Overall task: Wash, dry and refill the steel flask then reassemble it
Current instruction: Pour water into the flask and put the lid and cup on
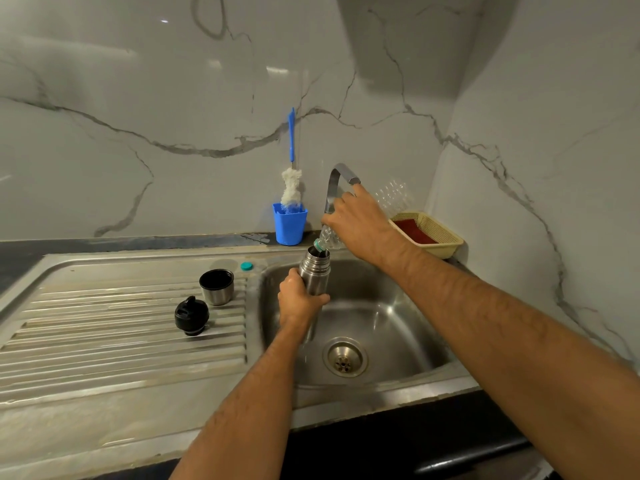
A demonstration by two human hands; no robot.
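My left hand [298, 301] grips the steel flask [314, 273] upright over the sink basin [398, 320]; the flask's mouth is uncovered. My right hand [360, 221] holds a clear plastic bottle [393, 197] tipped downward, its neck [320, 244] resting at the flask's mouth. On the ribbed drainboard [121, 337] to the left stand the flask's steel cup [216, 286], mouth up, and its black stopper [191, 315]. A small teal bottle cap [246, 266] lies near the basin's back-left corner.
A blue holder [289, 223] with a blue-handled bottle brush [291, 174] stands against the marble wall. The steel tap [337, 183] arches behind my right hand. A yellow basket [431, 233] with a red cloth sits at the back right. The drain [345, 356] lies below.
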